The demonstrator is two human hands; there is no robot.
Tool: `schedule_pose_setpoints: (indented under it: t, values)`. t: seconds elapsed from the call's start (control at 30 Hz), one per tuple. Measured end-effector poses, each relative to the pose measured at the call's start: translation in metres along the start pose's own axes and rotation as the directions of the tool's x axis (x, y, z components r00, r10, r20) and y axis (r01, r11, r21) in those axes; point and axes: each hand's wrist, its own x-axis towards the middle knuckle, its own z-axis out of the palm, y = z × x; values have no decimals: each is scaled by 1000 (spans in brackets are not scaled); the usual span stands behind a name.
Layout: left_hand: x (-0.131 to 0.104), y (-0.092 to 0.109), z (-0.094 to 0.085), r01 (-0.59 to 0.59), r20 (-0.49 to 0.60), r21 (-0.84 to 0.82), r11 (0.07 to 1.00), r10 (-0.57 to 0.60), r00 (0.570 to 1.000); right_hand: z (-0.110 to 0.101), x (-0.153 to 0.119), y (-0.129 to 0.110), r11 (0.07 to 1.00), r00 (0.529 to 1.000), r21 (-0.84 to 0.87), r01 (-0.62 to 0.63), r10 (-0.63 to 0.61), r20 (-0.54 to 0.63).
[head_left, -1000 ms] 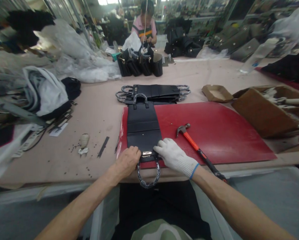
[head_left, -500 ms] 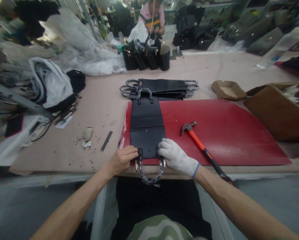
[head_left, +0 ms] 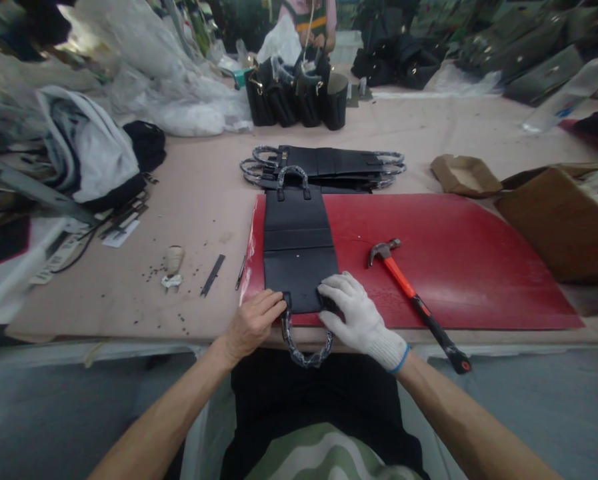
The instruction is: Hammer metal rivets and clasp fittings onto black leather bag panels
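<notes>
A black leather panel [head_left: 299, 273] lies flat on the left end of a red mat [head_left: 429, 260], with a plastic-wrapped handle at each end. The near handle [head_left: 309, 357] hangs over the table edge. My left hand [head_left: 256, 322], bare, has its fingers closed on the left base of that handle. My right hand [head_left: 356, 310], in a white glove, rests at the panel's right near corner over the other handle base, with thumb and fingers apart. Right of it lies a claw hammer [head_left: 409, 290] with an orange and black grip.
Stacked black panels [head_left: 329, 163] lie behind the mat. Black bags [head_left: 293, 97] stand farther back, near a person [head_left: 319, 27]. At right are a small carton [head_left: 463, 175] and a brown box [head_left: 553, 220]. A thread spool [head_left: 175, 260] and metal strip [head_left: 212, 275] lie left.
My right hand has opened its fingers at the handle base. Metal clips that showed beside the handle bases are no longer visible. The whole view has shifted slightly.
</notes>
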Motion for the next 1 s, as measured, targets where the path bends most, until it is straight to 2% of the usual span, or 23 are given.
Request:
schedule_pose_setpoints:
  t: [0.1, 0.2, 0.27, 0.33, 0.4, 0.5, 0.53, 0.6, 0.67, 0.73, 0.87, 0.93, 1.0]
  values:
    - [2, 9, 4, 63, -17, -6, 998, -63, 998, 5, 1, -5, 996, 999, -89, -33, 33, 0]
    - [1, 15, 3, 181, -49, -100, 978, -186, 981, 8, 2, -3, 989, 1000, -144, -20, 23, 20]
    - [-3, 11, -2, 296, -82, -136, 945, -308, 948, 9, 1, 1, 986, 1000, -170, -5, 7, 15]
    - [-9, 0, -12, 450, -108, -72, 890, -456, 884, 11, 0, 6, 982, 1000, -189, 19, -19, 3]
    - [-13, -19, -28, 639, -123, 67, 766, -629, 767, 14, 0, 10, 978, 999, -204, 39, -42, -13]
    - [-10, -54, -55, 838, -95, 276, 471, -854, 511, 16, 1, 13, 975, 998, -216, 46, -53, -30]
    - [-8, -66, -62, 860, -57, 334, 387, -902, 428, 17, 1, 13, 976, 998, -215, 45, -54, -35]
    - [0, -87, -72, 862, 59, 416, 288, -955, 290, 17, 2, 12, 977, 998, -210, 43, -52, -41]
    - [7, -102, -75, 852, 176, 454, 260, -964, 201, 18, 3, 12, 978, 998, -203, 40, -51, -46]
    - [13, -113, -72, 845, 248, 466, 261, -956, 158, 17, 3, 10, 980, 998, -194, 34, -44, -49]
    - [20, -124, -67, 847, 306, 473, 242, -947, 100, 15, 3, 3, 988, 998, -154, 4, -12, -54]
    - [19, -127, -71, 862, 329, 449, 235, -940, 85, 14, 3, 0, 991, 998, -132, -14, 7, -56]
    - [14, -127, -79, 889, 345, 393, 235, -934, 95, 14, 4, -1, 993, 998, -117, -32, 25, -59]
